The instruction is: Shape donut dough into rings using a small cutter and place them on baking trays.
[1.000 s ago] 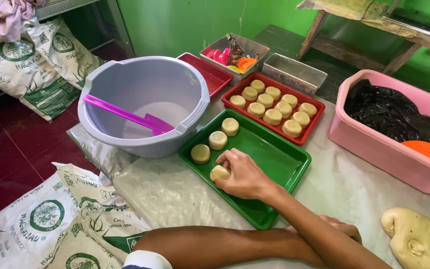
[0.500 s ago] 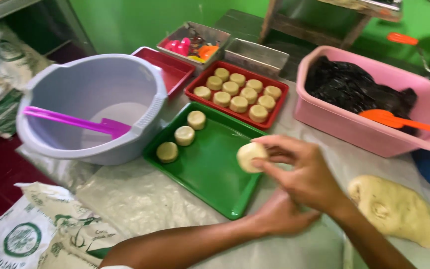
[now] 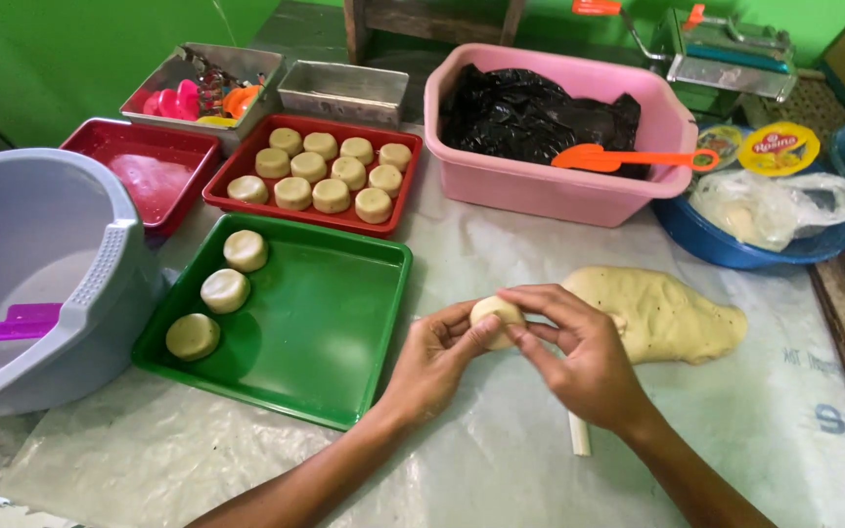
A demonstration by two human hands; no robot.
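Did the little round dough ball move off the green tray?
Yes. The round pale dough ball was at the green plastic tray a second ago; now it is right of the tray, over the table covering, held by both hands.

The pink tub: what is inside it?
The pink tub holds crumpled black plastic. An orange scoop lies across its rim. Whatever is under the plastic is covered and cannot be seen.
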